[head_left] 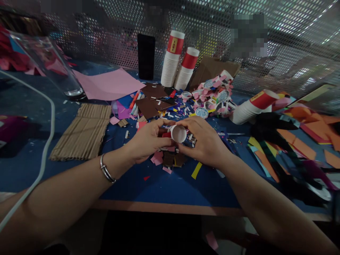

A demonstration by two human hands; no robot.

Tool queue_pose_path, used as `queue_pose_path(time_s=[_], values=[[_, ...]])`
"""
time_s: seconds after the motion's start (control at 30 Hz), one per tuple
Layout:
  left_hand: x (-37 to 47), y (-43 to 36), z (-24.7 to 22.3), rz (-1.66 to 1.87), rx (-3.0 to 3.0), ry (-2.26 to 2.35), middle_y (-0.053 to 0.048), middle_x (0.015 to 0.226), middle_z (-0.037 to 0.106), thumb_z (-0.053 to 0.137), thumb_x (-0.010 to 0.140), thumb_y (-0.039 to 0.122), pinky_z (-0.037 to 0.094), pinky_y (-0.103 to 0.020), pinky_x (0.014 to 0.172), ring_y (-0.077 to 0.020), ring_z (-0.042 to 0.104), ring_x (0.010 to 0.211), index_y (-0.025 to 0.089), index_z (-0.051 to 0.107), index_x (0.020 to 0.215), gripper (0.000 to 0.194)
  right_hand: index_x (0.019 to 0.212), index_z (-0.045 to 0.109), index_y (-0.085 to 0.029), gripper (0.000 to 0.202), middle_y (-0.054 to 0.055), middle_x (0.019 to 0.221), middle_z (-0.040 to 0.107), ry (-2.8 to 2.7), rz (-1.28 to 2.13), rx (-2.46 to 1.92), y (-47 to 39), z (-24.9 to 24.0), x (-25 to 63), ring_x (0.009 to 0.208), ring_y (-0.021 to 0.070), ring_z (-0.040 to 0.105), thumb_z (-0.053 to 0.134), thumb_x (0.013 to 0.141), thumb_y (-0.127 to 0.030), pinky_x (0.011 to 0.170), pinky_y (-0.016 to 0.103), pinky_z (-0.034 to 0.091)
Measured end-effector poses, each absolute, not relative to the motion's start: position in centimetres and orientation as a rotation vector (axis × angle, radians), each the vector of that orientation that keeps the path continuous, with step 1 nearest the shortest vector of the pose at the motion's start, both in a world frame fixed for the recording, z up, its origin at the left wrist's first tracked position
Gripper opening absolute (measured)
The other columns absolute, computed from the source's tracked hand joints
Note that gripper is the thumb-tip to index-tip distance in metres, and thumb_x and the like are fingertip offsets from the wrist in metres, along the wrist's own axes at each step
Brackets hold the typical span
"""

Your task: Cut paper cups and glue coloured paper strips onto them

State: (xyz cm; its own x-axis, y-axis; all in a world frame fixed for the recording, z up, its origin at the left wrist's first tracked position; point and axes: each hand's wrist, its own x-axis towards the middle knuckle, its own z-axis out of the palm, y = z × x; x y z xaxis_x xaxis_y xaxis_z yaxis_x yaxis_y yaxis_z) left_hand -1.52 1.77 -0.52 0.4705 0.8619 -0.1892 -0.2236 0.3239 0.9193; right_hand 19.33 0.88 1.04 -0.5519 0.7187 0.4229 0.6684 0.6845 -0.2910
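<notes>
Between my two hands, above the near middle of the table, is a small red and white paper cup (179, 134), tilted so that a round pale end faces me. My left hand (146, 140), a silver bracelet on its wrist, grips the cup's red side with thumb and fingers. From the other side, my right hand (204, 140) closes its fingers and thumb around the white rim. Under the hands lie scraps of pink and brown paper (168, 159). A yellow paper strip (196, 170) rests close to my right hand.
Stacked paper cups (170, 67) stand at the back beside an upright black phone (146, 56). Decorated cup pieces (212, 97) are heaped right of them, near a leaning cup stack (247, 108). Corrugated cardboard (82, 132), pink paper (111, 85) and a white cable (51, 120) lie left.
</notes>
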Motion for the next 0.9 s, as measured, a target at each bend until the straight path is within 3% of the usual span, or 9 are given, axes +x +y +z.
queue_pose_path(time_s=[0.47,0.7,0.8,0.9], values=[[-1.11,1.14,-0.50,0.875,0.953,0.760,-0.002,0.092,0.076,0.082,0.070,0.003,0.060,-0.028,0.074,-0.0142,0.072,0.080,0.017,0.061,0.119,0.056,0.131,0.062,-0.019,0.042,0.018,0.128,0.071,-2.398,0.095,-1.030,0.81,0.82,19.67,0.122,0.0355,0.066,0.069,0.089,-0.025,0.105,0.057,0.053],[-1.20,1.21,-0.16,0.898,0.937,0.927,-0.003,0.081,0.077,0.081,0.080,0.008,0.058,-0.026,0.068,-0.0149,0.074,0.071,0.017,0.063,0.123,0.047,0.133,0.063,-0.019,0.042,0.017,0.127,0.070,-2.437,0.067,-0.988,0.27,1.21,19.19,0.120,0.0355,0.065,0.069,0.092,-0.024,0.103,0.056,0.053],[-1.30,1.31,0.06,0.866,0.998,0.986,-0.002,0.075,0.074,0.077,0.082,0.005,0.051,-0.021,0.058,-0.0108,0.069,0.062,0.015,0.070,0.112,0.033,0.136,0.061,-0.021,0.041,0.015,0.126,0.070,-2.462,0.025,-0.966,0.06,1.15,18.95,0.121,0.0341,0.065,0.067,0.095,-0.024,0.103,0.054,0.053],[-1.37,1.36,0.17,0.848,1.020,0.935,-0.002,0.077,0.075,0.077,0.078,0.005,0.054,-0.023,0.063,-0.0118,0.070,0.065,0.015,0.069,0.101,0.027,0.139,0.060,-0.018,0.042,0.016,0.125,0.070,-2.469,-0.084,-0.893,0.09,0.84,18.87,0.119,0.0336,0.065,0.065,0.098,-0.023,0.103,0.054,0.052]])
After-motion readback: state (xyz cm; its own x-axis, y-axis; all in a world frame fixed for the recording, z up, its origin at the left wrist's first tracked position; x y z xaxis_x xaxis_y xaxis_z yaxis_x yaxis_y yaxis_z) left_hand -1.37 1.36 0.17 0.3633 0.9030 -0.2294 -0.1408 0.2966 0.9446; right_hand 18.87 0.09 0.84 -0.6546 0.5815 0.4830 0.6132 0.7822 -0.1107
